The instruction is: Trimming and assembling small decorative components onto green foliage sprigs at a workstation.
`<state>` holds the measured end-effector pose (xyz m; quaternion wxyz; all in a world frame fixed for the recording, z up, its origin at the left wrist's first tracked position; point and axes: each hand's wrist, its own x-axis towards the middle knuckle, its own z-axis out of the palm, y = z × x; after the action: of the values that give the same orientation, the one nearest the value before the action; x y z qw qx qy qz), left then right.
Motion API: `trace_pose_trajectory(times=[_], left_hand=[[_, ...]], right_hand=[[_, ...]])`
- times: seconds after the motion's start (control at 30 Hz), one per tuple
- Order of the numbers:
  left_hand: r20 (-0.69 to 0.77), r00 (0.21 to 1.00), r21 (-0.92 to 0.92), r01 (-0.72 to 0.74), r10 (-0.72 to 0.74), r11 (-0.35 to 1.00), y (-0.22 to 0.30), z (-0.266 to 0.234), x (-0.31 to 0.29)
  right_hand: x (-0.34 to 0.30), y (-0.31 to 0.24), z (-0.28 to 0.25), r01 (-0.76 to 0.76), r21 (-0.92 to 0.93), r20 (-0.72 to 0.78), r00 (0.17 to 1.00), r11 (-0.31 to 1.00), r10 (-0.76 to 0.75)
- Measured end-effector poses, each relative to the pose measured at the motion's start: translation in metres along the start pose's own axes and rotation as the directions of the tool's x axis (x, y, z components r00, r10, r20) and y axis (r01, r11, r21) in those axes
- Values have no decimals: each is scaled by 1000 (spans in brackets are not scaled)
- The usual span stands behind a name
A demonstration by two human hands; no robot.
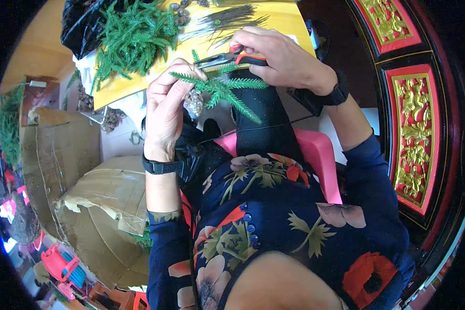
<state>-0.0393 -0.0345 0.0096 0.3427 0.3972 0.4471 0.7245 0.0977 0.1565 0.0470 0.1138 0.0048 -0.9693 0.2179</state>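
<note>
My left hand [166, 103] grips a green artificial fir sprig [227, 89] together with a frosted pine cone [194, 102] tucked under its fingers. My right hand [279, 57] holds red-handled pliers [231, 57], whose jaws point left and meet the sprig's stem near my left fingertips. Both hands work just in front of a yellow board [284, 20] that serves as a table top. Each wrist wears a black strap.
A heap of green sprigs [132, 36] and a bundle of dark wires [227, 23] lie on the yellow board, with a black bag [80, 26] at its left corner. Cardboard sheets [88, 206] cover the floor at left. A red and gold carved panel [416, 134] stands at right.
</note>
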Motion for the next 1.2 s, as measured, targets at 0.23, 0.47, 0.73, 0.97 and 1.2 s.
trace_pose_trajectory(times=[0.23,0.47,0.73,0.97,1.2], left_hand=[[-5,991,-222,131,-135,966,-2,4,-8],[177,959,-579,282,-220,765,-17,-4,-8],[197,934,-654,352,-299,670,-16,-1,-9],[289,906,-648,423,-309,633,-9,0,-2],[-383,907,2,194,-178,981,-10,1,1]], right_hand=[[8,7,2,130,62,19,991,989,-132],[18,10,4,210,163,98,969,964,-228],[19,17,12,379,149,-74,925,913,-372],[16,10,10,182,229,41,980,956,-196],[-1,-14,16,-144,53,51,989,988,141]])
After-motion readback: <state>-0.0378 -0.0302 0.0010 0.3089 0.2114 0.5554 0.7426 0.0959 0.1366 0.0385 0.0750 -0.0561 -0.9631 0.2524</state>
